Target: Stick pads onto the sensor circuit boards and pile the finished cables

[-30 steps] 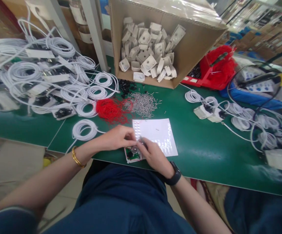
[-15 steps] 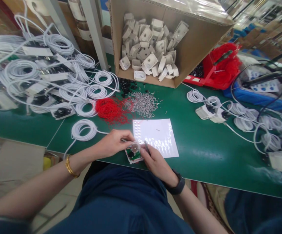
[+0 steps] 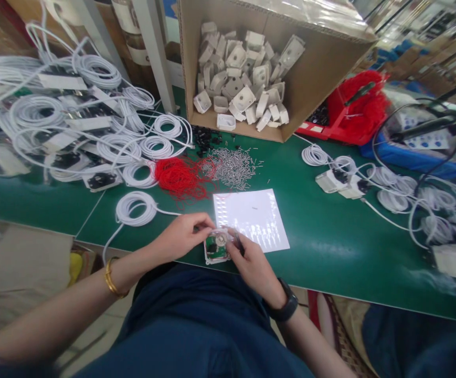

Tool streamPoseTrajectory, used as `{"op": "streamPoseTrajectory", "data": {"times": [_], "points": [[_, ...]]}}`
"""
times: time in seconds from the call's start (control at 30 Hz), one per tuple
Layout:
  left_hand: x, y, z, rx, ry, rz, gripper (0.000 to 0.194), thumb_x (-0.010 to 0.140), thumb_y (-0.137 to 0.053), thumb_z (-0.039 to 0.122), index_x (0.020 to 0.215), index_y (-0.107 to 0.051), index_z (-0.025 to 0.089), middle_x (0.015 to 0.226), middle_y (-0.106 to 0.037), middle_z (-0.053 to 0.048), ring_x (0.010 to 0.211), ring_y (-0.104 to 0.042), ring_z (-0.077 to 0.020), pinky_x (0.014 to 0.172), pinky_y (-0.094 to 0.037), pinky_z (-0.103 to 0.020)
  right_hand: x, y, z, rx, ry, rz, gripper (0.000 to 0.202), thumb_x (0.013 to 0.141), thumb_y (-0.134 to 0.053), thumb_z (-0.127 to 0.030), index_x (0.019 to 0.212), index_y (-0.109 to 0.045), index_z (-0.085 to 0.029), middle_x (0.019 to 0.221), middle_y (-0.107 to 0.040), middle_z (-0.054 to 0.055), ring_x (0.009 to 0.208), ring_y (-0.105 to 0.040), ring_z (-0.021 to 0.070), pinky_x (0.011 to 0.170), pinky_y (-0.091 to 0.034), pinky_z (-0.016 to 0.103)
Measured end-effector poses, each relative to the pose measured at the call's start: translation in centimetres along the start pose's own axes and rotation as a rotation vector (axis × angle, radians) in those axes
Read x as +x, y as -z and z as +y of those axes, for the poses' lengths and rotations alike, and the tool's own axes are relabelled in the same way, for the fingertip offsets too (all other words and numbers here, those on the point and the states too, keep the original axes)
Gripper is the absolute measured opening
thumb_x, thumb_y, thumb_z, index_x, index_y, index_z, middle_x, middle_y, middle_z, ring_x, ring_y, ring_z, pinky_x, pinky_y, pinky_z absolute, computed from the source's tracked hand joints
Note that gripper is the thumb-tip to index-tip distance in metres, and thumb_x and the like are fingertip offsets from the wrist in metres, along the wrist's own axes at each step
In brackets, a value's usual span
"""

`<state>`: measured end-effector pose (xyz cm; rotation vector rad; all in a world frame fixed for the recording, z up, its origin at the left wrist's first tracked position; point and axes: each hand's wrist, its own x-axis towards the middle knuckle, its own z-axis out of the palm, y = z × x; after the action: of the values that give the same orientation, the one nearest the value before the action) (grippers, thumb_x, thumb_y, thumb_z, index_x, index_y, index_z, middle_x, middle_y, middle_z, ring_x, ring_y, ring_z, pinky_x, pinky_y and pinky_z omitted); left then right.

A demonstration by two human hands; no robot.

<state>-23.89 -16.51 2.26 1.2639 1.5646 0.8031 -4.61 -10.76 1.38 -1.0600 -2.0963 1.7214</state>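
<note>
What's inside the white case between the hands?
A green circuit board and a round, pale part show. The right hand covers part of the white case; what's under the board is hidden.

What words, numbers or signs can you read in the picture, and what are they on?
None that I can read.
Sheet with blue round marks in the blue bin: too blurred to tell if there are words.
White patches on the red bin: too small to read.
Green board by the hands: no readable writing.
</note>
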Motion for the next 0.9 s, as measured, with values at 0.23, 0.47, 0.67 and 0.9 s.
{"op": "streamPoseTrajectory", "data": {"times": [0.23,0.47,0.67,0.9], "points": [[-1.3,-1.2,-0.4,-0.063,-0.010,0.087,0.019,0.086,-0.050,0.028,0.090,-0.066,0.017,0.085,-0.069,-0.003,0.080,-0.064,-0.0170,0.073,-0.049,-0.025,0.8,0.4,-0.5,-0.051,0.005,-0.014,0.027,0.091,-0.050,-0.032,0.109,-0.065,-0.019,0.091,-0.070,0.003,0.079,-0.064,0.0178,0.070,-0.050,0.028],[-1.2,-1.3,-0.7,-0.118,-0.032,0.099,0.019,0.085,-0.053,0.029,0.089,-0.066,0.016,0.086,-0.070,-0.004,0.080,-0.064,-0.0170,0.075,-0.049,-0.025,2.2,2.7,-1.9,-0.226,0.082,-0.057,0.021,0.087,-0.057,-0.027,0.103,-0.067,-0.019,0.097,-0.071,0.005,0.087,-0.064,0.0193,0.077,-0.048,0.031],[-1.1,-1.1,-0.9,-0.050,-0.068,0.097,0.023,0.089,-0.048,0.031,0.091,-0.066,0.017,0.086,-0.069,-0.003,0.082,-0.063,-0.0168,0.076,-0.050,-0.025,4.0,2.7,-3.3,-0.490,0.230,-0.091,0.006,0.082,-0.062,-0.017,0.078,-0.067,-0.017,0.076,-0.064,0.003,0.071,-0.057,0.0150,0.065,-0.039,0.026],[-1.4,-1.9,-1.5,-0.235,-0.123,0.061,0.026,0.080,-0.058,0.020,0.106,-0.059,0.015,0.103,-0.063,-0.006,0.097,-0.062,-0.0171,0.089,-0.051,-0.028,3.8,2.5,-2.7,-0.402,0.143,0.020,0.009,0.082,-0.061,-0.021,0.077,-0.066,-0.016,0.063,-0.060,-0.001,0.054,-0.048,0.0106,0.053,-0.033,0.023]]}}
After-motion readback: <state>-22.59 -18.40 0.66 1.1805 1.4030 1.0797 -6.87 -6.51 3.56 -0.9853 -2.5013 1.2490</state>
